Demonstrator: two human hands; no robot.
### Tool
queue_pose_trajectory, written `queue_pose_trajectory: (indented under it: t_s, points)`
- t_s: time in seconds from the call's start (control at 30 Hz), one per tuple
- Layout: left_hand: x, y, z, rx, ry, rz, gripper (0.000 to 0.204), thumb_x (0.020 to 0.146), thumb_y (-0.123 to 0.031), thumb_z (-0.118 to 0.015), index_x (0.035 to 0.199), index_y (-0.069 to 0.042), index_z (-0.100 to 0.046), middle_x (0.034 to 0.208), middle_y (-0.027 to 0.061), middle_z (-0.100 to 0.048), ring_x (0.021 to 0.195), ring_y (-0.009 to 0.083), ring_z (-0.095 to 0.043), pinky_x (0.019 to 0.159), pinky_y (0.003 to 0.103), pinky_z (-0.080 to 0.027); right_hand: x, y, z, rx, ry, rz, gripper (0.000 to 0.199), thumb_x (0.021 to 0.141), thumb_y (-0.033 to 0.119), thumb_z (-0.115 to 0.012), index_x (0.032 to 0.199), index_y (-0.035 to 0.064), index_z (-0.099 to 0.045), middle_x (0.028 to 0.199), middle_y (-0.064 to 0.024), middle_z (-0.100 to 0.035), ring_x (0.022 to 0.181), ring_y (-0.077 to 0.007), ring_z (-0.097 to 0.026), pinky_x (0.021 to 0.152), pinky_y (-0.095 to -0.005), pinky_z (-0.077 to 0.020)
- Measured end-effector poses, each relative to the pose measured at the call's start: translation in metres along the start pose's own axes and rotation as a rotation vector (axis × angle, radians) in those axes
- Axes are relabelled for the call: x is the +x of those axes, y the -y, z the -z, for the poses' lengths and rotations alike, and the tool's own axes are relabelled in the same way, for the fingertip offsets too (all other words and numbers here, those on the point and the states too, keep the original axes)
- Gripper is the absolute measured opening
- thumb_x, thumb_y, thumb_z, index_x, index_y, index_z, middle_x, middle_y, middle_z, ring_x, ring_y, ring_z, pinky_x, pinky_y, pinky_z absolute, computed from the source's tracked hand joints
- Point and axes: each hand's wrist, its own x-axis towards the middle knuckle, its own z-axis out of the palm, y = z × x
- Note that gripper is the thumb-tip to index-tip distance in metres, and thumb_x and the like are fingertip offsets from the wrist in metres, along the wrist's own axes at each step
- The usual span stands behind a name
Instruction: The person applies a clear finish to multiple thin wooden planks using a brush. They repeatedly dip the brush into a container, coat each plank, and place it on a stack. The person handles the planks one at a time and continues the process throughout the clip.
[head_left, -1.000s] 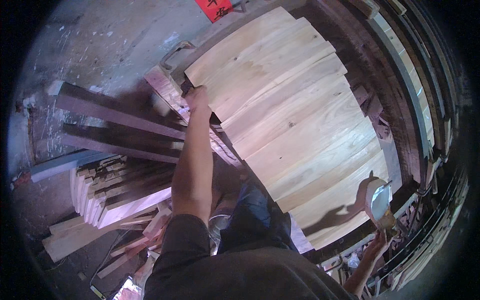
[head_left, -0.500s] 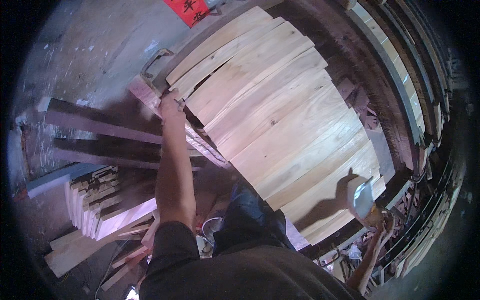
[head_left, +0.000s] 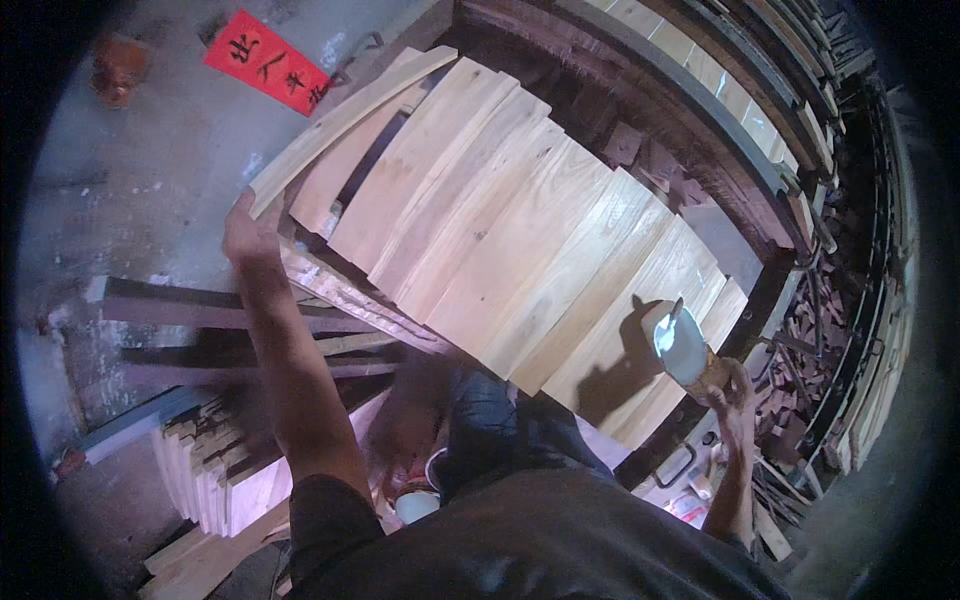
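Observation:
My left hand (head_left: pixel 252 238) grips the near end of a narrow, pale wooden plank (head_left: pixel 345 128) at the left end of a row of planks. It is lifted and turned on edge, with its far end by the row's back edge. The other planks (head_left: pixel 480 235) lie flat, side by side, with a dark gap near the left end. My right hand (head_left: pixel 737 405) is closed around a whitish container (head_left: pixel 683 350) with a brown lower part and a narrow tip, tilted above the right-hand planks. Its exact kind is unclear. Its shadow falls on the wood.
A dark frame (head_left: pixel 690 95) curves behind the planks, with more planks stacked beyond. Stacked boards (head_left: pixel 215 480) and dark beams (head_left: pixel 180 305) lie at left. A red paper strip (head_left: pixel 268 62) is at upper left. Wood scraps (head_left: pixel 810 355) lie at right; a pail (head_left: pixel 415 505) stands near my legs.
My left hand has moved left, raising the leftmost plank onto its edge and apart from its neighbours. My right hand has moved up and left with the container. The view has shifted.

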Motion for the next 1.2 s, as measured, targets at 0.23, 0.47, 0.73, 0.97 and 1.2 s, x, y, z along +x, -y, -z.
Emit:
queue_pose_trajectory:
  t_s: [0.23,0.47,0.73,0.97,1.2]
  points:
    - [-0.066,-0.107,0.005,-0.346,-0.013,0.080,0.035,0.094,-0.007,-0.061,0.116,0.018,-0.052,0.114,0.0227,-0.059,0.098,0.0341,-0.065,0.084,0.042,-0.060,-0.006,0.010,0.011,-0.040,0.087,-0.141,0.050,0.086,0.020,-0.073,0.126,-0.0054,-0.055,0.120,-0.0197,-0.061,0.116,-0.0306,-0.058,0.101,-0.0400,-0.0464]
    - [-0.303,-0.090,-0.023,0.415,0.341,-0.444,0.024,0.082,0.004,-0.060,0.104,-0.003,-0.067,0.113,0.0189,-0.069,0.105,0.0367,-0.066,0.090,0.043,-0.052,0.052,0.010,0.018,0.017,0.134,0.026,0.045,0.091,0.015,-0.065,0.131,-0.0033,-0.055,0.129,-0.0168,-0.061,0.122,-0.0268,-0.057,0.105,-0.0359,-0.0427]
    - [-0.385,-0.052,-0.026,0.343,0.440,-0.778,0.015,0.078,0.008,-0.053,0.087,0.003,-0.064,0.115,0.0206,-0.068,0.108,0.0403,-0.064,0.096,0.047,-0.051,0.130,-0.011,-0.031,-0.508,0.293,0.413,0.063,0.082,0.014,-0.068,0.141,0.0103,-0.048,0.131,-0.0235,-0.058,0.122,-0.0398,-0.056,0.104,-0.0434,-0.0443]
    - [-0.391,-0.053,-0.028,0.435,0.403,-0.835,0.014,0.079,0.008,-0.059,0.089,0.000,-0.065,0.118,0.0192,-0.067,0.106,0.0395,-0.064,0.091,0.045,-0.054,0.168,-0.011,-0.043,-0.699,0.474,0.616,0.034,0.073,0.002,-0.060,0.106,0.0056,-0.067,0.100,-0.0215,-0.067,0.099,-0.0395,-0.064,0.086,-0.0445,-0.0512]
    - [-0.412,-0.061,-0.031,0.513,0.432,-0.847,0.009,0.082,0.003,-0.062,0.088,-0.002,-0.066,0.118,0.0150,-0.067,0.109,0.0348,-0.064,0.092,0.041,-0.053,0.116,0.007,-0.035,-0.957,0.606,0.627,0.025,0.082,0.031,-0.070,0.090,0.0077,-0.068,0.089,-0.0154,-0.070,0.085,-0.0347,-0.068,0.077,-0.0452,-0.0526]
